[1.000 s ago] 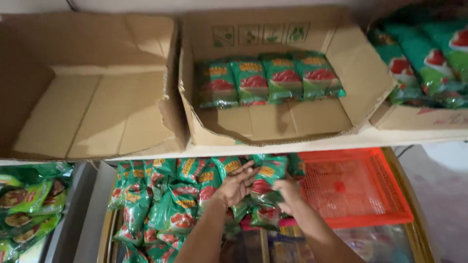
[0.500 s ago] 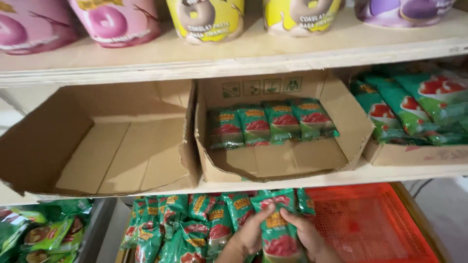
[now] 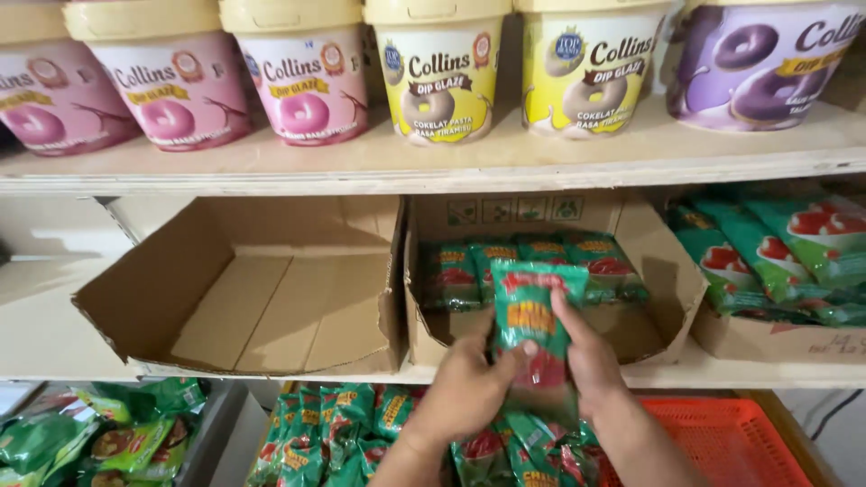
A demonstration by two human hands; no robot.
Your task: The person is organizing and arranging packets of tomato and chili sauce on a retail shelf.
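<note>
I have a green and red packet (image 3: 528, 316) up in front of me, held upright between both my hands, just before the front edge of the middle shelf (image 3: 740, 374) and level with the open cardboard box (image 3: 667, 271) that sits there. My left hand (image 3: 469, 388) clasps the packet's lower left side, thumb pressed across its face, fingers curled round behind. My right hand (image 3: 586, 356) grips the right side, fingers laid up along the edge and closed on it. More packets seem bunched under the one on top, but I cannot tell how many.

Inside the box behind it, a row of like packets (image 3: 541, 261) stands against the back wall; the front of the box floor is bare. To the left on the same shelf lies an empty cardboard box (image 3: 262, 298), tipped with its opening toward me. At the right end of the shelf another carton (image 3: 767, 338) holds larger green bags (image 3: 785, 252).

The shelf above (image 3: 451, 167) carries a line of tubs along its edge: pink tubs (image 3: 225, 81) on the left, yellow tubs (image 3: 514, 68) in the middle, a purple tub (image 3: 767, 54) at the right.

Below my wrists lies a heap of packets (image 3: 361, 433), with an orange plastic basket (image 3: 731, 442) just to its right and other green bags (image 3: 99, 433) at the lower left.
</note>
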